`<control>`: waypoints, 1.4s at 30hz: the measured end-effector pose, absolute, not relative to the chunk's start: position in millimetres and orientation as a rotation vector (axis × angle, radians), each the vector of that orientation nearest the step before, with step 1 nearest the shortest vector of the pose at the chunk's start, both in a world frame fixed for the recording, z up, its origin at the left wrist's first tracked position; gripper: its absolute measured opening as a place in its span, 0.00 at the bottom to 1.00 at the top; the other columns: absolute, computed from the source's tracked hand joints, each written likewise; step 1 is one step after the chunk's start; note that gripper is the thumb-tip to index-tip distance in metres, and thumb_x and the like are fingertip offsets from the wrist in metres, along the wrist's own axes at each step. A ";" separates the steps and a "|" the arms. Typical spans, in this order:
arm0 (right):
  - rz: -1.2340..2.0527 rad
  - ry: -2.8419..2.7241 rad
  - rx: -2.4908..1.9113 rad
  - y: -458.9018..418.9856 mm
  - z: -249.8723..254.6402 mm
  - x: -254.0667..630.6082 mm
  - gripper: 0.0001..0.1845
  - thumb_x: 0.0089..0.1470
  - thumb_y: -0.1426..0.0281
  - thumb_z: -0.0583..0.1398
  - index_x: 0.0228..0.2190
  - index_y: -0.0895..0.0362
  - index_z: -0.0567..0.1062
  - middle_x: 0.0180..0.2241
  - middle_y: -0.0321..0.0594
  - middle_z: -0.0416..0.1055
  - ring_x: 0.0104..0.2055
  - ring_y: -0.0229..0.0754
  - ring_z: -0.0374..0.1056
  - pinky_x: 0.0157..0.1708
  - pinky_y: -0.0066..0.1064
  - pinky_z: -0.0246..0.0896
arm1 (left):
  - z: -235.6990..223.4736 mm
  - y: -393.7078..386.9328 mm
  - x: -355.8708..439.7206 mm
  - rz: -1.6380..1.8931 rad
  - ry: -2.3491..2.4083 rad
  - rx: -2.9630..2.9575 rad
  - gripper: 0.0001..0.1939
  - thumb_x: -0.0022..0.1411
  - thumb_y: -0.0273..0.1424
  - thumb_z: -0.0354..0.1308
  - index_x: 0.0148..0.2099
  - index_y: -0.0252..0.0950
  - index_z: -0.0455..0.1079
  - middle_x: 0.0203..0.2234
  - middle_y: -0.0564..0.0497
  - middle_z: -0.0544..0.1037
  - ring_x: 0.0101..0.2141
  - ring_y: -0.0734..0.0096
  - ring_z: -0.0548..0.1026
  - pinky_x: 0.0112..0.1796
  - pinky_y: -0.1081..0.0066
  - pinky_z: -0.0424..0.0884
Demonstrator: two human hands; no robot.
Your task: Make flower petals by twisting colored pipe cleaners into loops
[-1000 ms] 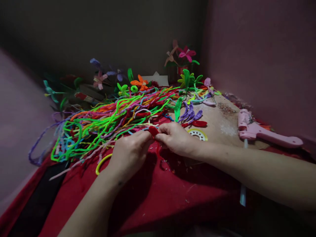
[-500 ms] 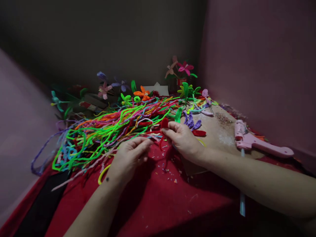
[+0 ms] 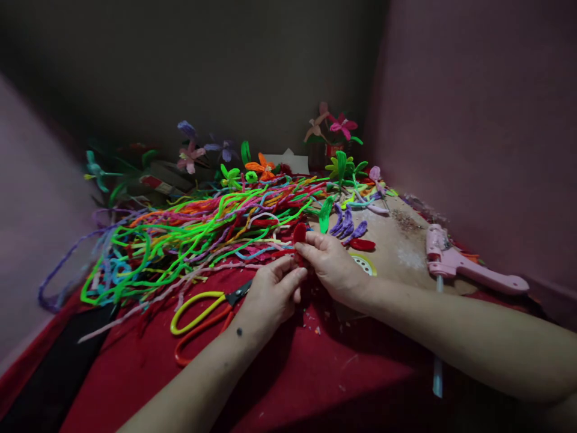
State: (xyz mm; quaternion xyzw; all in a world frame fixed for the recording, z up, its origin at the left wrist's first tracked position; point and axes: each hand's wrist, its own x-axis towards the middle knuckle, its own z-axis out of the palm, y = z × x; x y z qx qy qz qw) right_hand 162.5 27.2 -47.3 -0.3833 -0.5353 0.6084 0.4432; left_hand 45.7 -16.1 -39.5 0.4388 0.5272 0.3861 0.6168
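My right hand (image 3: 336,264) pinches a red pipe-cleaner petal (image 3: 299,233), its rounded loop standing up above the thumb and forefinger. Just below, my left hand (image 3: 276,291) is closed with thumb and finger together at the petal's lower end; the exact grip there is partly hidden by the fingers. Scissors (image 3: 205,296) with one yellow and one red handle lie beside my left wrist, blades partly behind the hand. Another red petal (image 3: 362,245) and several purple petals (image 3: 343,221) lie beyond my right hand.
A large heap of coloured pipe cleaners (image 3: 193,231) spreads across the left and back. A pink glue gun (image 3: 478,270) with a clear glue stick rests at right. A yellow-rimmed white disc (image 3: 363,263) lies beside my right forearm. Finished flowers (image 3: 261,167) line the back.
My left hand let go of the red petal and drew back left, then returned to its lower end. The right hand keeps hold of the petal. More of the scissors now shows.
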 end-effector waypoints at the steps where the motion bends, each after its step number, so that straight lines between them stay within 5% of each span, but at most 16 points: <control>1: 1.520 -1.305 -0.945 27.7 -46.7 162.5 0.09 0.48 0.65 0.57 0.25 0.58 0.65 0.21 0.32 0.62 0.22 0.32 0.56 0.23 0.26 0.49 | -38.4 -16.7 45.5 0.871 1.243 1.044 0.12 0.53 0.38 0.58 0.27 0.37 0.60 0.11 0.62 0.62 0.08 0.85 0.52 0.11 0.81 0.48; 6: 1.547 -1.197 -0.872 33.0 -42.4 163.4 0.13 0.45 0.63 0.60 0.23 0.58 0.64 0.18 0.28 0.57 0.19 0.30 0.50 0.21 0.26 0.44 | -26.5 -15.5 29.1 0.816 1.388 1.189 0.10 0.51 0.36 0.59 0.27 0.36 0.63 0.12 0.60 0.64 0.10 0.83 0.56 0.12 0.79 0.49; 12: 1.638 -1.143 -0.863 33.6 -45.6 163.8 0.16 0.43 0.64 0.63 0.18 0.58 0.62 0.15 0.28 0.56 0.18 0.29 0.49 0.21 0.27 0.41 | -16.6 -14.5 23.3 1.199 1.321 1.220 0.14 0.51 0.34 0.62 0.41 0.36 0.68 0.35 0.51 0.75 0.33 0.73 0.73 0.32 0.75 0.68; 18: 1.760 -1.161 -0.863 25.2 -41.2 162.6 0.14 0.42 0.68 0.64 0.16 0.59 0.64 0.13 0.29 0.58 0.16 0.30 0.52 0.19 0.27 0.42 | -26.5 -12.6 25.9 1.246 1.278 1.085 0.09 0.50 0.32 0.64 0.35 0.35 0.70 0.23 0.57 0.72 0.20 0.81 0.65 0.24 0.78 0.62; 23: 1.800 -1.181 -0.832 26.3 -42.3 161.4 0.06 0.42 0.73 0.62 0.20 0.61 0.68 0.16 0.31 0.62 0.17 0.30 0.56 0.20 0.26 0.49 | -25.5 -8.8 16.2 1.247 1.234 1.003 0.07 0.49 0.29 0.64 0.33 0.34 0.71 0.22 0.57 0.72 0.19 0.83 0.65 0.23 0.79 0.61; 28: 1.851 -1.165 -0.766 29.5 -47.7 161.4 0.06 0.43 0.73 0.61 0.28 0.62 0.72 0.21 0.34 0.66 0.19 0.31 0.60 0.20 0.26 0.55 | -29.2 -8.0 18.2 1.224 1.099 0.957 0.10 0.47 0.28 0.65 0.34 0.34 0.70 0.29 0.54 0.75 0.26 0.77 0.72 0.29 0.74 0.69; 34: 1.837 -1.195 -0.818 26.7 -45.0 160.2 0.07 0.43 0.72 0.62 0.28 0.63 0.72 0.21 0.35 0.68 0.19 0.32 0.64 0.20 0.25 0.59 | -34.0 -8.7 21.9 1.284 1.099 1.017 0.08 0.48 0.29 0.64 0.32 0.33 0.70 0.26 0.52 0.76 0.23 0.71 0.74 0.28 0.69 0.72; 39: 1.695 -1.343 -0.970 23.9 -39.6 162.1 0.06 0.45 0.71 0.60 0.22 0.61 0.69 0.16 0.32 0.65 0.16 0.29 0.59 0.16 0.22 0.53 | -36.5 -7.7 23.9 1.362 1.311 1.230 0.05 0.50 0.30 0.63 0.29 0.33 0.71 0.25 0.53 0.75 0.20 0.80 0.68 0.20 0.78 0.64; 42: 1.638 -1.375 -1.021 22.6 -37.9 162.7 0.07 0.46 0.71 0.60 0.21 0.60 0.68 0.12 0.29 0.60 0.14 0.28 0.54 0.14 0.22 0.47 | -41.8 -7.8 21.2 1.431 1.384 1.593 0.03 0.54 0.28 0.60 0.30 0.34 0.71 0.27 0.52 0.75 0.26 0.76 0.71 0.26 0.77 0.67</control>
